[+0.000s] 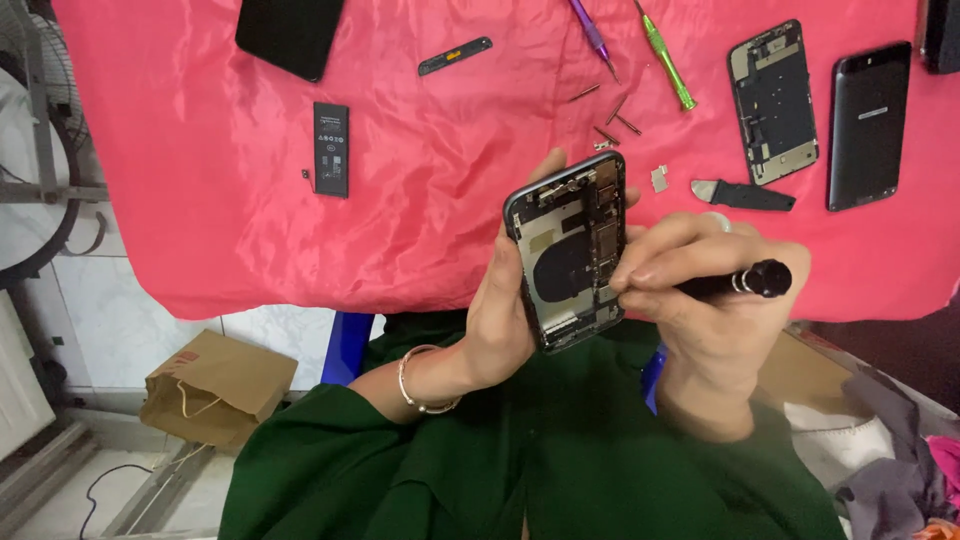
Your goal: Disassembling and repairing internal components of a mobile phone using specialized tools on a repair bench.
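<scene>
The left hand [500, 310] is closed around an opened phone [572, 250]. It grips the body from the left edge with the fingers behind, and holds it above the lap, just in front of the near edge of the pink cloth [200, 200]. The inner parts face the camera. The right hand [700, 300] is closed narrow around a black screwdriver [735, 283]. Its tip meets the phone at about 4 o'clock of the body, but the fingers hide the tip itself.

I think the main risk is that the phone hangs over the lap and not over the cloth. If a screw comes free, it may fall into the green clothes or to the floor. If the tool slips, it may scratch the board or a cable. Also the grip on one edge is not so firm, so a strong push could tilt the phone.

The count, from left to right on the cloth:
- one dark flat phone part [290, 35] at 11 o'clock;
- one black battery [331, 148];
- one thin dark strip [455, 56];
- one purple screwdriver [593, 37] and one green screwdriver [667, 60] at 12 o'clock;
- some loose bits [610, 115] near them, I see about four, they are small;
- one small metal plate [660, 178];
- one dark prying tool [745, 195];
- one open phone frame [773, 100];
- one dark phone back [868, 125] at 2 o'clock.

One brown paper bag [215, 385] lies on the floor at 8 o'clock.
</scene>
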